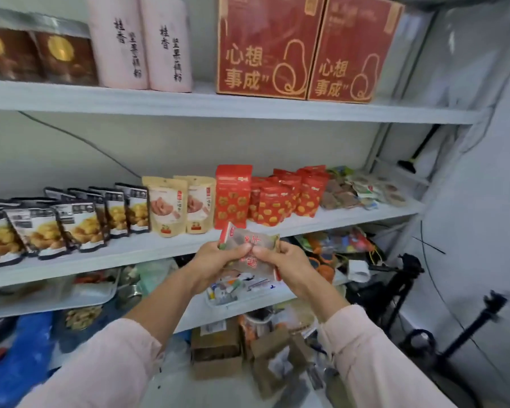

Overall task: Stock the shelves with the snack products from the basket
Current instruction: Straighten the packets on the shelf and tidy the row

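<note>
The left hand [215, 262] and right hand [286, 260] both pinch one translucent snack packet [249, 241] with red print, each gripping its own side with the thumb on top. The packet is held in the air just in front of the middle shelf [159, 248], below the red box [233, 195] and the beige pouches [167, 206] standing there.

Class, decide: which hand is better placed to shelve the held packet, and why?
Probably the right hand: it grips the packet on the side nearer the similar brown packets piled further right.
</note>
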